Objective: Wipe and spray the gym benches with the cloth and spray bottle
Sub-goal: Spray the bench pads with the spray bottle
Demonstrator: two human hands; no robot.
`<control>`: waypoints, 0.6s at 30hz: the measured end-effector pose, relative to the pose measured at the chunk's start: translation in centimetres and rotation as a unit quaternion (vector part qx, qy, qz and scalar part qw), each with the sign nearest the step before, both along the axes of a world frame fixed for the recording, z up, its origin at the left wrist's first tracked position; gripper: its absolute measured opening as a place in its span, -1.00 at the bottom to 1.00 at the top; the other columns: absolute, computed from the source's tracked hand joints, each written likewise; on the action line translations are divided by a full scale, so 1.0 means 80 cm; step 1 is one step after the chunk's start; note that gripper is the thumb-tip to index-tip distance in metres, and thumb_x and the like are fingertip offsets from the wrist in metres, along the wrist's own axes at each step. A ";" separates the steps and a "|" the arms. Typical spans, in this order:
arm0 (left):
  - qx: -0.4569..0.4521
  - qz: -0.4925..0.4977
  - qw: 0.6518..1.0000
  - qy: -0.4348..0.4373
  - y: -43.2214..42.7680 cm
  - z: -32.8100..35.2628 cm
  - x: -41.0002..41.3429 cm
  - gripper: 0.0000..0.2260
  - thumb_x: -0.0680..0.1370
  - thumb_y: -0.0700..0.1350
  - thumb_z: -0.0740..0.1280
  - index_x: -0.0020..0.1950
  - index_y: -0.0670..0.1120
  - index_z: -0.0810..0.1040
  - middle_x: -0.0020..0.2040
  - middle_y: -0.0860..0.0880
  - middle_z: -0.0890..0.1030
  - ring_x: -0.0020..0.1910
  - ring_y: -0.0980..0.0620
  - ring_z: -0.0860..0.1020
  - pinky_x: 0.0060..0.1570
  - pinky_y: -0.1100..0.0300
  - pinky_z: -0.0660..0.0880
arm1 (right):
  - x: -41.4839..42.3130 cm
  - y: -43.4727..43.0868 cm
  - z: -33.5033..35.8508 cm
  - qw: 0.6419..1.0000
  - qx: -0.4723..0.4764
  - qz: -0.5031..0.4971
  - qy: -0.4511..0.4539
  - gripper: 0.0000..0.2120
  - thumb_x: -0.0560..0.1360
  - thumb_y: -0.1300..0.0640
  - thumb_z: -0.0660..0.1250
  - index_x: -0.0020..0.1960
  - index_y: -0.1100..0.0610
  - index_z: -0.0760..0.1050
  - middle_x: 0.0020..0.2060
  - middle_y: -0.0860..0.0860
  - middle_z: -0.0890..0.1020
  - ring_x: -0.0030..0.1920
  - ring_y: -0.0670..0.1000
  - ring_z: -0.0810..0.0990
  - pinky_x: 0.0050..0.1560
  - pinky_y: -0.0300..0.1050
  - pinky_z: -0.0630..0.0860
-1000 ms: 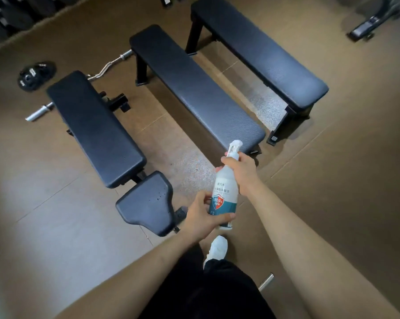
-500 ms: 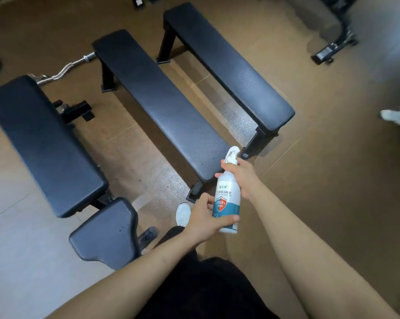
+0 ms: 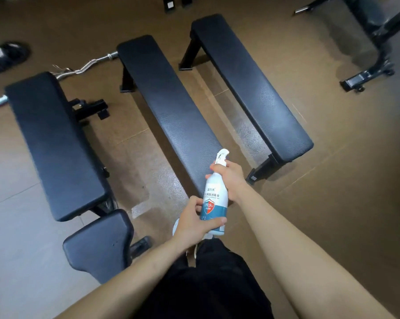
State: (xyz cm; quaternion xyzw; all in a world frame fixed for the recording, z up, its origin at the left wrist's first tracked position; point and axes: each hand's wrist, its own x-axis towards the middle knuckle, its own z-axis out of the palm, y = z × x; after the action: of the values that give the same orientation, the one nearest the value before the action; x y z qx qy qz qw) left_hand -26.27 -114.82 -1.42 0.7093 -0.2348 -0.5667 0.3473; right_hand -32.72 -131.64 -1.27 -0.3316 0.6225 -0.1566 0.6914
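Both hands on the spray bottle (image 3: 214,199): right hand (image 3: 230,178) gripping its neck, left hand (image 3: 194,221) cupping its base. Benches ahead look dry; no cloth visible; spraying seemingly just starting.

the spray bottle (image 3: 214,199) looks like smooth white plastic with a glossy printed label. the middle bench (image 3: 171,111) and the right bench (image 3: 251,88) have black padding with a fine ribbed texture and a dull sheen. the left bench (image 3: 54,143) looks smoother. the bench legs (image 3: 191,54) look like matt black metal. the curl bar (image 3: 88,65) at far left is bright metal. the floor (image 3: 332,215) is matt brown, with shiny speckled patches between the benches.
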 end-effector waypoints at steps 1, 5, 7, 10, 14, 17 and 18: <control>0.002 0.011 1.000 -0.002 -0.006 0.000 0.002 -0.32 0.16 0.29 0.63 0.11 0.05 0.44 0.08 0.01 0.62 0.06 0.06 0.65 0.05 -0.02 0.68 | 0.006 -0.007 -0.001 1.000 0.003 0.008 -0.002 -0.88 0.50 0.31 0.44 0.00 0.25 0.53 -0.23 0.18 0.63 -0.30 0.15 0.72 -0.25 0.00 0.66; 0.023 0.039 0.999 -0.018 -0.030 0.012 0.002 -0.42 0.29 0.17 0.66 0.13 0.04 0.44 0.08 0.05 0.61 0.04 0.13 0.64 0.04 0.10 0.67 | 0.019 -0.034 -0.007 0.997 0.024 0.052 -0.048 -0.87 0.52 0.31 0.44 0.02 0.25 0.51 -0.17 0.20 0.61 -0.22 0.24 0.72 -0.15 0.11 0.65; 0.029 0.044 0.998 -0.028 -0.045 0.016 0.000 -0.45 0.34 0.12 0.65 0.15 0.03 0.43 0.08 0.07 0.60 0.03 0.15 0.64 0.03 0.16 0.67 | 0.021 -0.049 -0.009 0.996 0.032 0.059 -0.065 -0.85 0.53 0.32 0.43 0.05 0.26 0.51 -0.15 0.19 0.61 -0.25 0.21 0.71 -0.17 0.08 0.65; 0.035 0.040 0.997 -0.051 -0.064 0.016 0.000 -0.44 0.34 0.14 0.64 0.16 0.04 0.41 0.10 0.11 0.59 0.06 0.16 0.63 0.04 0.15 0.67 | 0.022 -0.071 -0.014 0.995 0.045 0.058 -0.074 -0.86 0.52 0.31 0.43 0.05 0.24 0.53 -0.19 0.18 0.63 -0.31 0.15 0.71 -0.19 0.04 0.65; 0.046 0.046 0.996 -0.068 -0.088 0.016 0.002 -0.45 0.34 0.16 0.64 0.15 0.08 0.41 0.10 0.15 0.58 0.06 0.18 0.62 0.03 0.19 0.66 | 0.027 -0.095 -0.023 0.991 0.056 0.078 -0.090 -0.85 0.53 0.30 0.43 0.06 0.24 0.50 -0.18 0.19 0.64 -0.27 0.17 0.72 -0.19 0.03 0.66; 0.046 0.060 0.995 -0.069 -0.102 0.013 0.007 -0.45 0.34 0.16 0.64 0.14 0.08 0.41 0.09 0.13 0.60 0.05 0.17 0.64 0.03 0.17 0.67 | 0.037 -0.109 -0.029 0.989 0.056 0.093 -0.099 -0.83 0.53 0.26 0.45 0.07 0.23 0.51 -0.12 0.21 0.66 -0.17 0.21 0.74 -0.08 0.14 0.65; 0.047 0.062 0.994 -0.071 -0.105 0.010 0.010 -0.44 0.33 0.18 0.64 0.14 0.09 0.41 0.09 0.13 0.60 0.05 0.17 0.64 0.03 0.15 0.67 | 0.041 -0.113 -0.030 0.989 0.057 0.094 -0.099 -0.82 0.53 0.25 0.45 0.09 0.24 0.52 -0.13 0.22 0.67 -0.19 0.20 0.74 -0.12 0.11 0.66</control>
State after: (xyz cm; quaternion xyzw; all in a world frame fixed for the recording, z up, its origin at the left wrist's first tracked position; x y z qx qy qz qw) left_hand -25.46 -123.19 -0.62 0.7765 -0.1880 -0.5025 0.3306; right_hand -29.45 -140.66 -3.69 -0.3320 0.5253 -0.0874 0.7786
